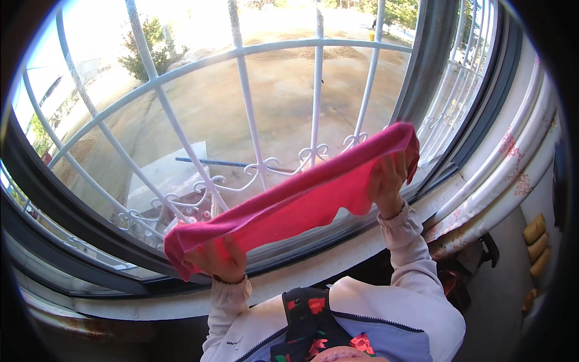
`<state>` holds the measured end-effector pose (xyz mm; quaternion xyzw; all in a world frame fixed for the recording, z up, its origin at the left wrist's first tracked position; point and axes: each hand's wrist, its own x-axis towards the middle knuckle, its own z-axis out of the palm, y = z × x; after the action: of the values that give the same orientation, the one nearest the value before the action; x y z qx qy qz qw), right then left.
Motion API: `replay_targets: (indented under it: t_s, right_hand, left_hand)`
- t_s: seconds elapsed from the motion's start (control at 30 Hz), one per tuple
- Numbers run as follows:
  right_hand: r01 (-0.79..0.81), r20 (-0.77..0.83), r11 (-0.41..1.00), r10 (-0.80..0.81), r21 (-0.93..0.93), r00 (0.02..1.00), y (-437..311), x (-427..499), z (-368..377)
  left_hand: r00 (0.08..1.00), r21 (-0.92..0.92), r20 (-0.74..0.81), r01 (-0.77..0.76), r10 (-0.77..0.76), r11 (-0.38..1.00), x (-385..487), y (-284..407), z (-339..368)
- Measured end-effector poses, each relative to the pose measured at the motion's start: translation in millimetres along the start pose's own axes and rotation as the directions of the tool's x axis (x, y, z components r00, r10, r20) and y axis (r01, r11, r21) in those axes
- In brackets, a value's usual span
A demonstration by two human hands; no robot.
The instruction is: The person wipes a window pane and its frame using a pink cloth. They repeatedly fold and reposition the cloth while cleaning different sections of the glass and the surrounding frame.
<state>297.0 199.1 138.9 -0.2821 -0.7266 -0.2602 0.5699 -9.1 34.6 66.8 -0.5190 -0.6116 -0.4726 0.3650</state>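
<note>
A pink cloth is stretched at a slant in front of the window, with light showing red through its hanging lower part. My left hand grips its lower-left end, fingers partly covered by the fabric. Higher up on the right, my right hand holds the other end, with some fingers behind the folded edge. Between the hands the upper edge runs nearly straight, while the lower edge hangs wavy. Whether the cloth touches the window glass, I cannot tell.
White metal bars with scrolls stand beyond the dark window frame. A pale sill runs below. To the right hang gathered patterned curtains, with several yellowish rolled objects past them. Outside lies a blue pole.
</note>
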Motion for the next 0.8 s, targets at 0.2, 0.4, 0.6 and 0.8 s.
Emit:
replay_targets:
  t_s: [0.2,0.4,0.6,0.8]
  right_hand:
    - [0.024,-0.045,1.000,-0.023,0.019,0.999,-46.0,66.4,6.4]
    - [0.563,0.142,0.785,-0.607,0.260,0.782,-117.6,3.6,25.9]
    - [0.466,0.217,0.806,-0.560,0.365,0.799,-93.2,-63.3,29.5]
    - [0.133,0.151,0.939,-0.189,0.316,0.970,-54.8,-79.2,19.5]
  left_hand:
    - [0.999,0.015,-0.004,-0.053,0.053,0.998,10.2,15.1,6.5]
    - [0.992,0.239,-0.118,-0.003,0.032,0.971,19.5,-30.5,7.2]
    - [0.954,0.368,-0.272,-0.015,0.123,0.930,88.5,-26.5,-13.3]
    - [0.964,0.087,-0.003,-0.266,0.267,0.960,149.8,88.1,10.9]
